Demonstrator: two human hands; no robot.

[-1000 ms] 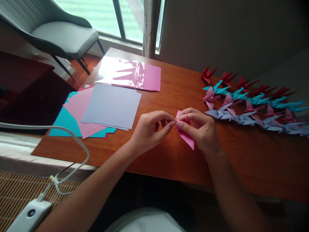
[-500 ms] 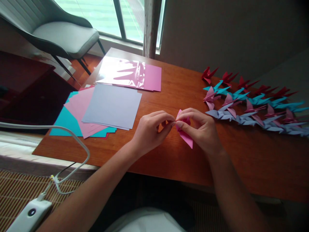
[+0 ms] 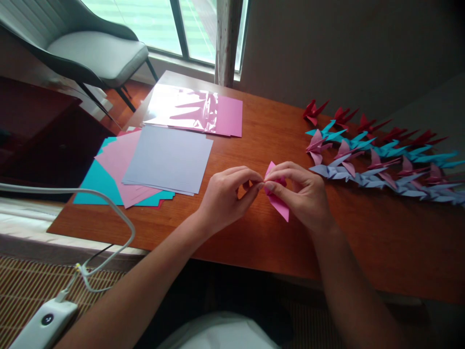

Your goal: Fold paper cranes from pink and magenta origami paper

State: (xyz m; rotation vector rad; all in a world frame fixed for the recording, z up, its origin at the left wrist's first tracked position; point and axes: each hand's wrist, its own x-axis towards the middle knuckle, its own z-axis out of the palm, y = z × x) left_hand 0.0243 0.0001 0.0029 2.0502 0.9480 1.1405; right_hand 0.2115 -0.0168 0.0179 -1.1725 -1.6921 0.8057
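Note:
A folded piece of pink origami paper is held just above the wooden table, one pointed flap angling toward me and another away. My right hand pinches it between thumb and fingers, covering its middle. With thumb and forefinger pressed together, my left hand grips a tip of the same paper; that tip is mostly hidden by the fingertips. Both sets of fingertips meet, nearly touching.
Rows of red, blue, pink and lavender paper cranes stand at the right. Left lie lavender sheets over pink and blue ones, beside a plastic-wrapped pink pack. A white cable loops by the table, near a power bank.
Both hands stay pinched on the pink paper in nearly the same place. The paper's far flap shows slightly more above the right hand.

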